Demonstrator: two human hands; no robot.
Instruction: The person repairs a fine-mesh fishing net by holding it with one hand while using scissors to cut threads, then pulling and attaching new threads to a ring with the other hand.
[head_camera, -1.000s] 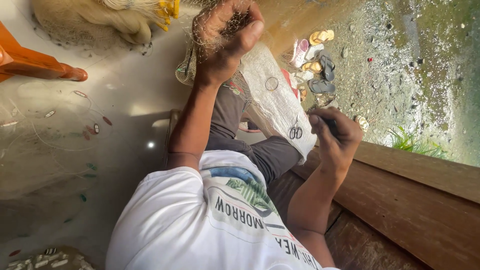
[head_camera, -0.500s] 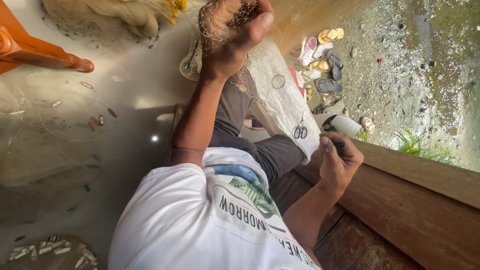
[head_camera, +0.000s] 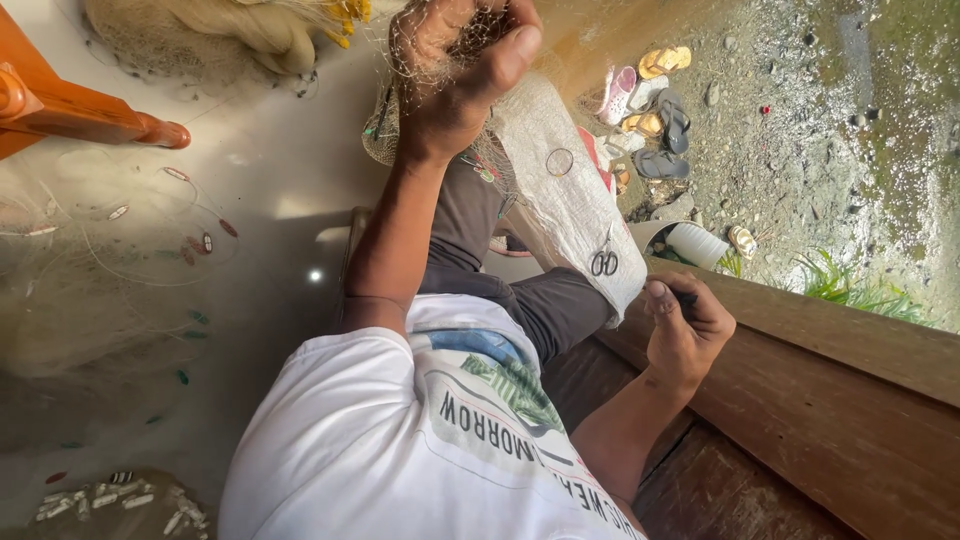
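Note:
My left hand (head_camera: 455, 85) is raised in front of me, fist closed on a bunched piece of fine fishing net (head_camera: 440, 40). My right hand (head_camera: 688, 330) hovers over the wooden bench edge (head_camera: 830, 400), its fingers closed on a small dark tool (head_camera: 684, 297). A white woven sack (head_camera: 560, 200) lies over my lap in dark trousers. On the sack rest small scissors (head_camera: 603, 262) and a thin ring (head_camera: 560, 162).
More net with small floats (head_camera: 120, 250) spreads over the pale floor at left, and a heaped net (head_camera: 200, 30) lies at the top. An orange wooden leg (head_camera: 90, 115) juts in upper left. Sandals (head_camera: 655, 110), a white container (head_camera: 697, 243) and grass lie on gravel at right.
My right hand has dropped lower and nearer the wooden bench, still holding the dark tool. My left hand keeps its grip on the bunched net.

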